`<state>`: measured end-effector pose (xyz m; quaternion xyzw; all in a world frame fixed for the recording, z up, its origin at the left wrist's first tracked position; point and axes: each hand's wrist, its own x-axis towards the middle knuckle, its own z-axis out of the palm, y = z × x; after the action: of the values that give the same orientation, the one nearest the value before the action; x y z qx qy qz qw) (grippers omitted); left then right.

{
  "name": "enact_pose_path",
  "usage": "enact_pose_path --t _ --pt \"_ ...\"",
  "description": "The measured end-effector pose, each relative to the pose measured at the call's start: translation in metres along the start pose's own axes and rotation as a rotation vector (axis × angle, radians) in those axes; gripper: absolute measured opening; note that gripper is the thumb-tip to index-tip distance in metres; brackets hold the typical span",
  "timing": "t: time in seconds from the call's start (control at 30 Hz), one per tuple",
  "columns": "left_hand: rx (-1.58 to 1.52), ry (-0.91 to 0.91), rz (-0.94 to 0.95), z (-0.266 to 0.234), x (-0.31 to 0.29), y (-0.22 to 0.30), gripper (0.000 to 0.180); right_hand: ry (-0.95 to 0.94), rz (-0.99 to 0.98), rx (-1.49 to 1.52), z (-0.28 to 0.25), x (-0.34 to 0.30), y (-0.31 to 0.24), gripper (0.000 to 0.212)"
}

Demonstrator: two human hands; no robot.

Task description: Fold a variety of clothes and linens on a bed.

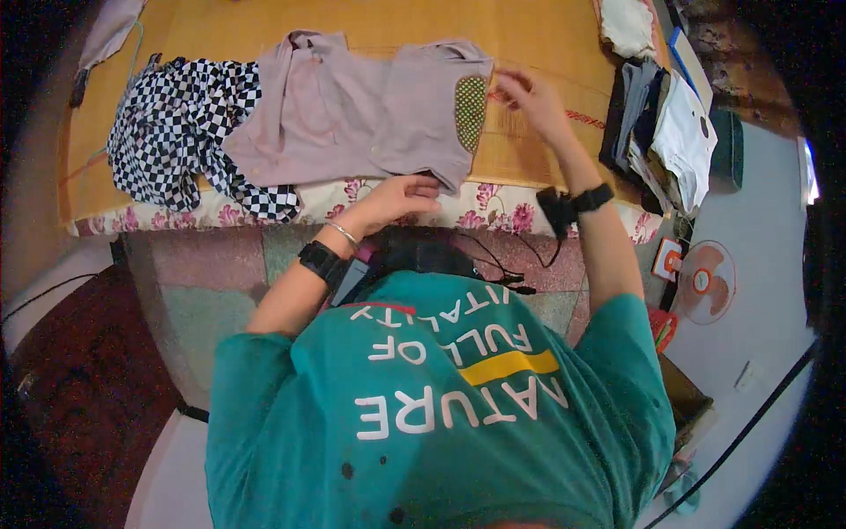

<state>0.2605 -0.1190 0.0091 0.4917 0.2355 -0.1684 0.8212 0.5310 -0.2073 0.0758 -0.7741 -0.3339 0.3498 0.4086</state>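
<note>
At the mat's left end, the checkered cloth lies bunched, partly under the mauve garment; a pull on either could probably drag both crooked. The garment stretches along the near edge, one corner hanging over the floral sheet, so its weight might make it slide. Your left hand curls loosely at that edge; I can't tell whether it pinches fabric. Your right hand is half open beside the garment's right end, no cloth visible in it; the black piece at your wrist could snag. Toward the near-right corner, a careless elbow might topple the clothes stack.
</note>
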Motion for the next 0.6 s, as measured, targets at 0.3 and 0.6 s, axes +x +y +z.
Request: enact_pose_path --t 0.3,0.6 --pt "-0.657 0.35 0.041 -0.022 -0.007 0.009 0.038 -0.104 -0.329 -0.257 0.014 0.065 0.015 0.034" --pt "-0.485 0.223 0.105 0.002 -0.004 0.015 0.022 -0.221 -0.067 -0.395 -0.048 0.027 0.03 0.024"
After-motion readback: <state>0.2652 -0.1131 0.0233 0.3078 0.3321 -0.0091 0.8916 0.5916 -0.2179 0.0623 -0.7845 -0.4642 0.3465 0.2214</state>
